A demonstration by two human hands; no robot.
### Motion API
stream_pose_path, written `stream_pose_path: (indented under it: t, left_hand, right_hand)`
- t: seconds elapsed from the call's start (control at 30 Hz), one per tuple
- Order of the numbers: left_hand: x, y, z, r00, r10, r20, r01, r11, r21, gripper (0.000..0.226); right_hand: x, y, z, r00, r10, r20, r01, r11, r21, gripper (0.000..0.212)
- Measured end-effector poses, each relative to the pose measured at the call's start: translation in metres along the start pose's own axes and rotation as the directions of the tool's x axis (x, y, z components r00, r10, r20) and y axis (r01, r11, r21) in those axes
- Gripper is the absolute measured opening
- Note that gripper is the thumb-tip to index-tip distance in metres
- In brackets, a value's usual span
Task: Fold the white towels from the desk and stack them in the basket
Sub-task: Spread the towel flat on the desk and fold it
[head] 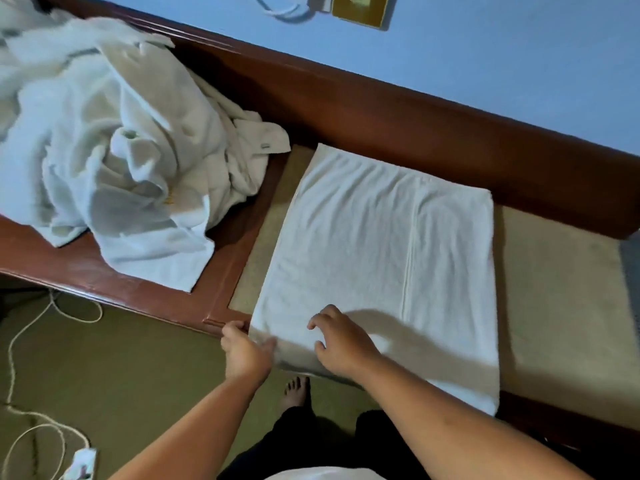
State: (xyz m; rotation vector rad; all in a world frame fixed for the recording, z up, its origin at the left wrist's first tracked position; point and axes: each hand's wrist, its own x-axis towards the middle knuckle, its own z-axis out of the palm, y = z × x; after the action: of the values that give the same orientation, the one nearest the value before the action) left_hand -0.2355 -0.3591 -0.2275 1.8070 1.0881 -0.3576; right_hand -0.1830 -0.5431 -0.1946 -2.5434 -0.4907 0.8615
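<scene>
A white towel (381, 251) lies spread flat as a folded rectangle on the beige inset of the wooden desk (561, 289). My left hand (244, 351) is at the towel's near left corner, its fingers curled around the edge there. My right hand (341, 341) rests on top of the towel just beside it, fingers spread and pressing down. A heap of crumpled white towels (114, 154) sits on the desk's left part. No basket is in view.
The desk's dark wooden back rail (398, 109) runs along a blue wall (502, 57) with a brass socket plate (360, 8). White cables (14, 344) and a power strip (81, 462) lie on the green carpet. My bare foot (296, 389) stands below the desk edge.
</scene>
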Motion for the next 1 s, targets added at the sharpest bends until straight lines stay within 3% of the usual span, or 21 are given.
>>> stream_pose_path:
  t: [0.1,0.17,0.23,0.3,0.37,0.43,0.6,0.7,0.8,0.87,0.93,1.0]
  left_hand:
    - [0.002,0.002,-0.001,0.996,0.066,0.058,-0.074,0.983,0.165,0.033]
    - [0.000,0.001,-0.007,0.983,0.143,0.118,-0.177,0.915,0.363,0.020]
    - [-0.005,0.000,-0.012,0.953,0.239,0.187,-0.299,0.841,0.450,0.014]
    - [-0.008,-0.002,-0.017,0.927,0.299,0.228,-0.372,0.817,0.440,0.014]
    - [-0.010,-0.004,-0.019,0.897,0.359,0.257,-0.435,0.816,0.379,0.017]
    - [-0.011,-0.008,-0.021,0.864,0.394,0.312,-0.483,0.824,0.297,0.023]
    - [-0.022,-0.017,-0.011,0.815,0.364,0.451,-0.537,0.767,0.351,0.015]
    - [-0.045,-0.003,0.009,0.775,0.344,0.530,-0.572,0.738,0.357,0.022]
    - [-0.081,0.022,0.048,0.730,0.333,0.597,-0.631,0.664,0.401,0.023]
    - [-0.115,0.033,0.084,0.693,0.304,0.653,-0.676,0.589,0.443,0.025]
    - [-0.147,0.032,0.122,0.607,0.240,0.758,-0.728,0.551,0.408,0.033]
    - [-0.173,0.025,0.153,0.435,0.086,0.897,-0.750,0.585,0.308,0.057]
  right_hand:
    - [0.035,-0.024,-0.009,0.991,-0.118,0.069,0.126,0.983,-0.133,0.057]
    - [0.055,-0.039,-0.013,0.970,-0.196,0.143,0.229,0.932,-0.280,0.069]
    - [0.069,-0.053,-0.019,0.941,-0.256,0.222,0.326,0.862,-0.389,0.082]
    - [0.080,-0.064,-0.023,0.910,-0.285,0.302,0.403,0.780,-0.478,0.079]
    - [0.088,-0.066,-0.027,0.905,-0.299,0.302,0.424,0.687,-0.589,0.056]
    - [0.091,-0.060,-0.034,0.929,-0.291,0.227,0.368,0.666,-0.649,0.035]
    - [0.076,-0.018,-0.056,0.947,-0.304,0.104,0.296,0.699,-0.651,0.027]
    - [0.053,0.027,-0.071,0.946,-0.323,0.013,0.259,0.735,-0.626,0.006]
    - [0.013,0.076,-0.085,0.980,-0.168,-0.105,0.107,0.895,-0.433,0.018]
    - [-0.027,0.117,-0.091,0.981,-0.027,-0.191,-0.040,0.941,-0.336,0.028]
    - [-0.069,0.158,-0.088,0.948,0.116,-0.295,-0.205,0.934,-0.292,0.029]
    - [-0.108,0.194,-0.077,0.917,0.232,-0.325,-0.341,0.878,-0.336,0.041]
